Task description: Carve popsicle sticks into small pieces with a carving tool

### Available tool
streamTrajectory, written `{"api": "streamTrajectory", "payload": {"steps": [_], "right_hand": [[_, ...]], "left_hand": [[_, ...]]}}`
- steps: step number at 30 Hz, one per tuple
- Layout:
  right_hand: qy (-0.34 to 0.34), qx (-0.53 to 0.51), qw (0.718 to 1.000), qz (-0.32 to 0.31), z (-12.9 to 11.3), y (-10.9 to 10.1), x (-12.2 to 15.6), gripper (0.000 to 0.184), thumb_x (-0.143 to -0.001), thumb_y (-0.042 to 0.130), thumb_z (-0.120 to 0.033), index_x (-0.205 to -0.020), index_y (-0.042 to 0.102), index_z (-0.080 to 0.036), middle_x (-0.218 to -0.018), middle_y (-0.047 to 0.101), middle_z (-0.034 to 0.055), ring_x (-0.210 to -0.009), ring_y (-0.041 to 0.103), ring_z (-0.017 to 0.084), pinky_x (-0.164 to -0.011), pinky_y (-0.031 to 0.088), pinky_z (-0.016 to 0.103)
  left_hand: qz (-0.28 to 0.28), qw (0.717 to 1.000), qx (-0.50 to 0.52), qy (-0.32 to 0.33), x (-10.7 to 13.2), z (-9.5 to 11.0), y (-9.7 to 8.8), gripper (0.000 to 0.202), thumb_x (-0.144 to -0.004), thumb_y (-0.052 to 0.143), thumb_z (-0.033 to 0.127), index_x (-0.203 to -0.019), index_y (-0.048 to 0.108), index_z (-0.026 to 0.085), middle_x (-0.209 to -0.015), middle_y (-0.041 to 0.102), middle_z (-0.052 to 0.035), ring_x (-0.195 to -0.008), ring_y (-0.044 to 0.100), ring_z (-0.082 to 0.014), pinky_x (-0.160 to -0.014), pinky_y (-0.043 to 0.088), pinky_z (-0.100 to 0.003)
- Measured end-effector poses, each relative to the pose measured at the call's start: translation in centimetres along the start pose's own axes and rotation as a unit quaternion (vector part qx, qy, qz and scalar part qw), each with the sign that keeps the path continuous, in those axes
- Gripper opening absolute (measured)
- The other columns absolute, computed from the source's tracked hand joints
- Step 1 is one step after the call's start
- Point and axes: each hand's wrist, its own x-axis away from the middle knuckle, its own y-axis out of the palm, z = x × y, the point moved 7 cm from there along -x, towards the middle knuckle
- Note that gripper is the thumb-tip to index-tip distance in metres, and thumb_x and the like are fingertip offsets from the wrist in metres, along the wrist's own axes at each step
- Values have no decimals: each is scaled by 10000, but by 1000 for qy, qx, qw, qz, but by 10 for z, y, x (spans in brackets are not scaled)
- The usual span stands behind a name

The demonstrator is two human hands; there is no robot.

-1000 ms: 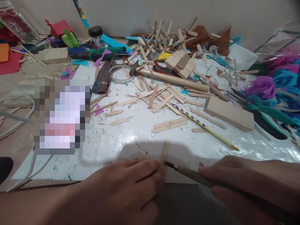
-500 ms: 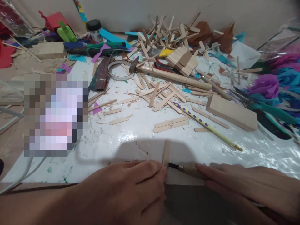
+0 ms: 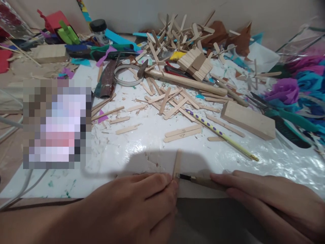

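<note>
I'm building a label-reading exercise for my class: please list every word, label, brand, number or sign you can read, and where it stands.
No whole word or number reads clearly.
Outline like "T": lower of the two marked sticks.
Held stick: mark too small to read.
Green-and-black tool: lettering too blurred.
Teal-and-black handles: lettering too blurred.
Jar: label too small.
Screen: pixelated, unreadable.
</note>
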Motion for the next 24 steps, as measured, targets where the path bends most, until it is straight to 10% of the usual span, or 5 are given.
{"api": "streamTrajectory", "payload": {"steps": [7,11,24], "right_hand": [[-2,-127,992,5,-23,-7,-32,449,-1118,625,-289,-1429,779,-574,-999,927,-106,-720,882,208,-568,696,242],[35,-19,998,54,-7,-12,-14,318,-1110,649,-413,-1319,828,-572,-1080,933,-100,-847,911,240,-784,765,309],[35,6,999,4,2,-5,-9,274,-1103,621,-471,-1239,838,-567,-1060,933,-104,-853,912,241,-790,764,300]], "left_hand": [[-2,1000,3,8,1,-1,-3,228,-1129,770,367,-1289,850,226,-1401,838,-108,-1359,726,-244,-1134,647,-306],[37,999,8,-11,11,-2,-7,275,-1195,605,183,-1164,876,220,-1311,871,-30,-1225,756,-195,-1061,645,-282],[76,996,8,-33,9,-3,-10,450,-1229,469,110,-1103,890,212,-1294,875,13,-1211,743,-179,-1138,594,-276]]}}
